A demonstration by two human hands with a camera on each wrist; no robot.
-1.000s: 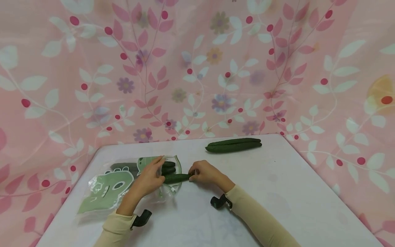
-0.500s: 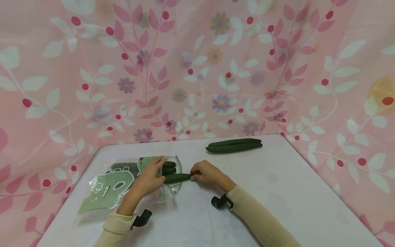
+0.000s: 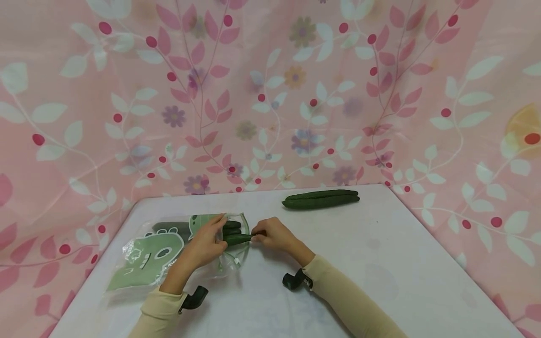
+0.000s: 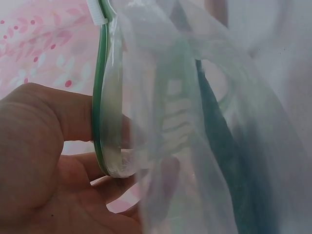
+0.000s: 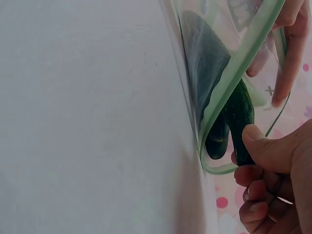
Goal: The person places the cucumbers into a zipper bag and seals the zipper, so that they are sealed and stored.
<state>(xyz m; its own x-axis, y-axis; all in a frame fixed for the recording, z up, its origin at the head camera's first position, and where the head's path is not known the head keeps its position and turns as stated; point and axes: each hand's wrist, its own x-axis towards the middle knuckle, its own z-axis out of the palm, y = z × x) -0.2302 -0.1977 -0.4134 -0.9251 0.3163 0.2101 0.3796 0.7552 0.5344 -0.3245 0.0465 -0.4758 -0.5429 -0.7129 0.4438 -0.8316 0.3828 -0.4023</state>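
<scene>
A clear zip bag [image 3: 143,265] printed with a green cartoon creature lies at the table's left, its mouth facing right. My left hand [image 3: 204,244] grips the upper layer at the mouth; in the left wrist view its thumb and fingers [image 4: 80,114] are around the green zip edge [image 4: 100,97]. My right hand [image 3: 276,234] pinches the tip of a dark green cucumber [image 3: 235,240], whose other end is inside the bag. In the right wrist view this cucumber [image 5: 240,117] passes through the mouth beside another cucumber [image 5: 217,141]. More cucumber ends [image 3: 231,225] show at the opening.
Two long cucumbers [image 3: 320,200] lie side by side near the table's back edge, right of centre. A white cloth covers the table [image 3: 380,263]. Behind it hangs a pink floral curtain [image 3: 270,117]. Each wrist bears a small black camera [image 3: 195,297].
My right hand has shifted left toward the bag, and the cucumber it pinches sits deeper in the mouth, with less of it showing. The left hand and the bag stay put.
</scene>
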